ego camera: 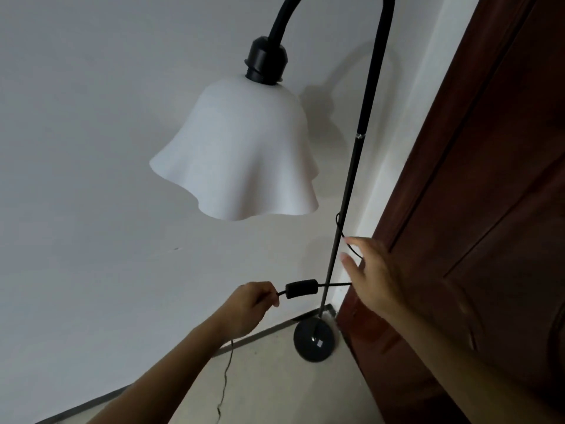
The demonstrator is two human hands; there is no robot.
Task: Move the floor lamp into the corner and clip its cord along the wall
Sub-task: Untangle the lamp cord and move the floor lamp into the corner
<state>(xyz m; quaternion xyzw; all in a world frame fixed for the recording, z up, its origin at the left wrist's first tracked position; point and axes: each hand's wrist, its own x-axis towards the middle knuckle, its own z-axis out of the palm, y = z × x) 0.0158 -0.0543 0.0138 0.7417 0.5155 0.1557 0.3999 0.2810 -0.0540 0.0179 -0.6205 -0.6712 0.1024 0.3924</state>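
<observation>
Left hand (249,307) clenched on the black cord (333,285), pinching it between thumb and fingers just at 9 o'clock of the inline switch (301,288). Right hand (371,275) released, fingers spread and extended toward 11 o'clock, lying against the cord where it loops off the pole; whether any finger actually hooks the cord, cannot tell. Stretched nearly level between both hands, the cord, crossing in front of the pole (345,209) just at 3 o'clock of the switch. Below the left wrist, a slack length of the same cord hanging down in kinks toward the floor (275,393) at 6 o'clock.

Standing in the corner, the floor lamp (315,338), its round dark base resting on the floor at 5 o'clock of the left hand and 7 o'clock of the right hand, close to both the dark skirting (269,328) and the brown wooden door (489,179). Rising from the base toward 12 o'clock between the two hands, the thin pole, leaning slightly in the wide-angle view, then arching over near the top edge. Hanging from the arch by a black socket, the white wavy-edged shade (241,148), well above both hands at 12 o'clock of the left hand. Behind everything, the pale wall (91,148), carrying the lamp's faint shadow.
</observation>
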